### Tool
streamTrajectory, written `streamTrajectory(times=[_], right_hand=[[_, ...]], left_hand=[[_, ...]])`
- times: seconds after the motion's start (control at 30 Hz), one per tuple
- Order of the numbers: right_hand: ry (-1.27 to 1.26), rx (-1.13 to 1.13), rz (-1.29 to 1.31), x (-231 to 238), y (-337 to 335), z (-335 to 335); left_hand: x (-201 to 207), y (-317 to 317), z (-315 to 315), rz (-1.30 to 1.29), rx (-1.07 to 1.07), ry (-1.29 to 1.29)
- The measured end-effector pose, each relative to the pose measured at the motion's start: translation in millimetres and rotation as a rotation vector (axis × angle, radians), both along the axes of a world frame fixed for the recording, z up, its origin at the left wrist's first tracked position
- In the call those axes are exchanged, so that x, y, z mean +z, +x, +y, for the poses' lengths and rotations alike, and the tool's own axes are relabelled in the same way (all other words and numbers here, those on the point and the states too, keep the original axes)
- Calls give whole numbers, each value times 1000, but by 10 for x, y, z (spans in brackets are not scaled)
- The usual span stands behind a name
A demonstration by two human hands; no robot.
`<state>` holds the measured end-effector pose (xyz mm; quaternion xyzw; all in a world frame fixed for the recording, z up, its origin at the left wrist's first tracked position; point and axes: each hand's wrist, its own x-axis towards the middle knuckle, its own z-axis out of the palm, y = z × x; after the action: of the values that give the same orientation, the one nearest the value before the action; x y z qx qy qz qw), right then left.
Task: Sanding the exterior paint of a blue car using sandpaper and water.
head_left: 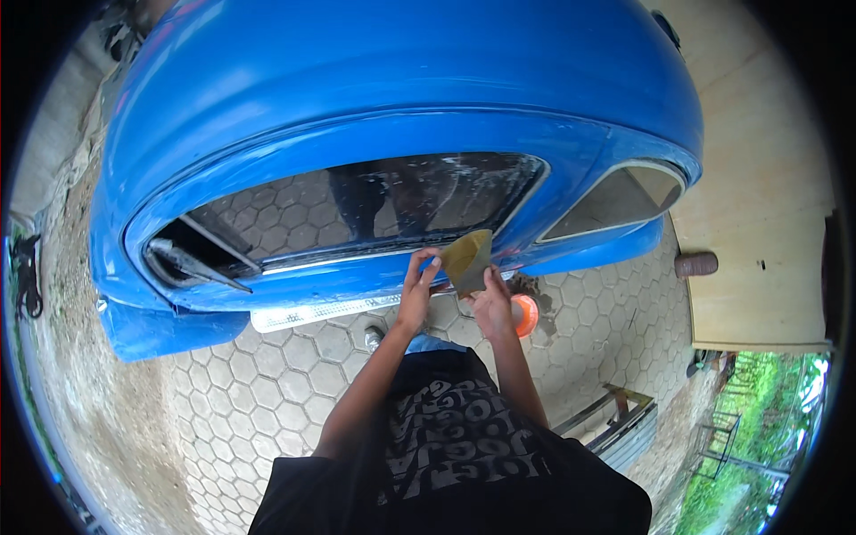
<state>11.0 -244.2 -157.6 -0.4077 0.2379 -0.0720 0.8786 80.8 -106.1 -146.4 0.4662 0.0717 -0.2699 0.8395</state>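
A sheet of sandpaper (470, 259), yellowish-brown on one face and greyish below, is curled between my hands in front of the car. My left hand (419, 283) pinches its left edge with the fingertips. At its lower right edge, my right hand (489, 303) grips the sheet between thumb and fingers. Behind the paper stands a blue car (410, 62) with dull, whitish scuffs on its paint. Its side window (357, 205) is dark and speckled, just beyond my hands.
An orange bucket (527, 316) stands on the hexagonal paving (267, 392), right of my right forearm. The car's white running board (330, 312) lies low ahead. A pale wall (758, 178) rises at the right. A low slatted wooden piece (620, 423) is at the lower right.
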Motion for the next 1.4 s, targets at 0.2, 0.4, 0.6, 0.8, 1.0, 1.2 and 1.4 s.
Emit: streamTrajectory(times=[0.2,0.4,0.6,0.8,1.0,1.2,1.4], right_hand=[[-217,283,182,-14,201,619],[-892,158,-80,175,388,1181],[-1036,43,-19,318,526,1463],[-1447,141,-372,610,453,1675],[-1634,120,-491,551,475,1886],[-1687,124,-545,564,517,1900],[-1694,140,-535,574,553,1860]], left_hand=[[-75,-25,699,-73,64,66],[-82,6,1146,-131,179,137],[28,-2,1488,-95,276,129],[100,10,1755,-40,309,84],[254,7,1754,-74,295,54],[234,8,1721,-138,271,22],[195,41,1681,-156,254,36]])
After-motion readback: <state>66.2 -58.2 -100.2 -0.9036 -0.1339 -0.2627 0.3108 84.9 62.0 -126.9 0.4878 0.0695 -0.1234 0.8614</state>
